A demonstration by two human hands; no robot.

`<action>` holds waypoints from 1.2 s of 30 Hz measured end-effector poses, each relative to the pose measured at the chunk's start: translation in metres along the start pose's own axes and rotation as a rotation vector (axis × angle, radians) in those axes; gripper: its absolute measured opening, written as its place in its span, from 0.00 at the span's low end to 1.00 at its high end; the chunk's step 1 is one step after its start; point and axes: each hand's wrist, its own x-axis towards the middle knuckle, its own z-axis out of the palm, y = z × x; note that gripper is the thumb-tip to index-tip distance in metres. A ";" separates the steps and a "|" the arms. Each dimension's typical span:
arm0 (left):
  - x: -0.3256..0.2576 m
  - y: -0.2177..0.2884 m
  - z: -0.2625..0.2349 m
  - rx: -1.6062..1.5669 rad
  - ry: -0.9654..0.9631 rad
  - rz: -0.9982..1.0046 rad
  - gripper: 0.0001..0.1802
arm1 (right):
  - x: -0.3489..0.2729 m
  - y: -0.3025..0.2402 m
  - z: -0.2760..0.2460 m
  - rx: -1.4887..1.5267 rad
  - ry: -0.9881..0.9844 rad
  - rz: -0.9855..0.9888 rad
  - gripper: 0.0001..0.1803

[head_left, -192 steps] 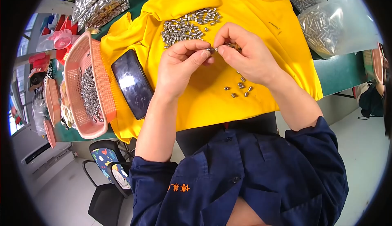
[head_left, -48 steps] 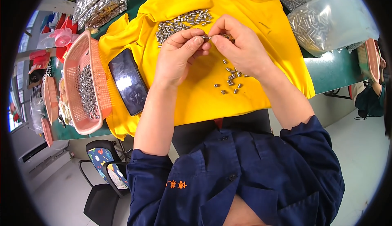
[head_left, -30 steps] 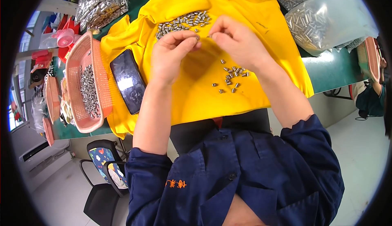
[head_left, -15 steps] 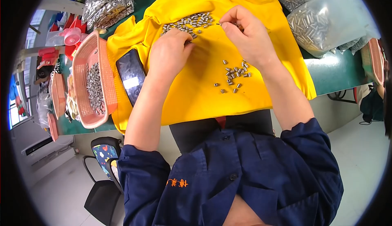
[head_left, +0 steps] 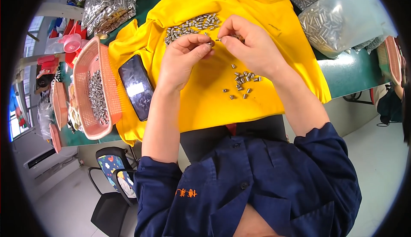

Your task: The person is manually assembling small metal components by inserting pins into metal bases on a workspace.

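My left hand (head_left: 185, 56) and my right hand (head_left: 248, 44) meet fingertip to fingertip over a yellow cloth (head_left: 214, 104). Between the pinching fingers of both hands is a small metal part (head_left: 212, 42); I cannot tell how it divides between them. Just beyond the hands lies a heap of small silver metal cylinders (head_left: 190, 26). A smaller scatter of metal pieces (head_left: 242, 83) rests on the cloth below my right hand.
A black phone (head_left: 137, 86) lies on the cloth's left edge. A pink mesh basket (head_left: 83, 78) with metal parts stands left of it. Clear bags of metal parts (head_left: 329, 18) sit at the right, foil bags (head_left: 109, 1) at the upper left. The green table (head_left: 351, 72) borders the cloth.
Both hands reached out to the heap of cylinders about half a second ago, then drew back a little and joined at the fingertips again.
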 end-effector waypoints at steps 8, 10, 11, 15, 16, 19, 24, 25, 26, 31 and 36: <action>-0.001 -0.003 -0.001 -0.052 -0.043 0.034 0.07 | -0.001 -0.002 0.004 -0.084 -0.051 0.016 0.01; -0.001 -0.004 0.000 -0.048 -0.037 0.042 0.07 | -0.001 -0.002 0.004 -0.099 -0.044 0.006 0.01; -0.001 -0.004 0.001 -0.014 -0.029 0.036 0.07 | -0.002 -0.003 0.004 -0.091 -0.031 0.010 0.03; -0.001 -0.004 0.000 -0.003 -0.017 0.034 0.07 | 0.000 -0.004 0.003 -0.137 -0.038 0.031 0.04; -0.001 -0.004 0.000 -0.004 -0.014 0.038 0.07 | 0.000 -0.004 0.003 -0.138 -0.042 0.029 0.04; -0.001 -0.003 0.001 -0.013 -0.008 0.034 0.07 | -0.001 -0.005 0.004 -0.197 -0.021 -0.029 0.04; -0.001 -0.005 0.000 -0.006 -0.016 0.021 0.06 | -0.001 -0.007 0.007 -0.174 -0.023 -0.028 0.04; -0.001 -0.005 0.000 -0.007 -0.014 0.023 0.06 | -0.002 -0.006 0.007 -0.175 -0.025 -0.030 0.04; -0.001 -0.005 0.000 -0.010 -0.016 0.027 0.06 | -0.003 -0.006 0.007 -0.265 -0.028 -0.041 0.04; -0.001 -0.003 0.005 0.164 0.018 0.047 0.05 | -0.004 -0.004 0.010 -0.434 0.002 -0.132 0.04; 0.001 -0.002 0.007 0.521 0.060 0.063 0.06 | -0.002 0.001 0.012 -0.474 -0.050 0.038 0.04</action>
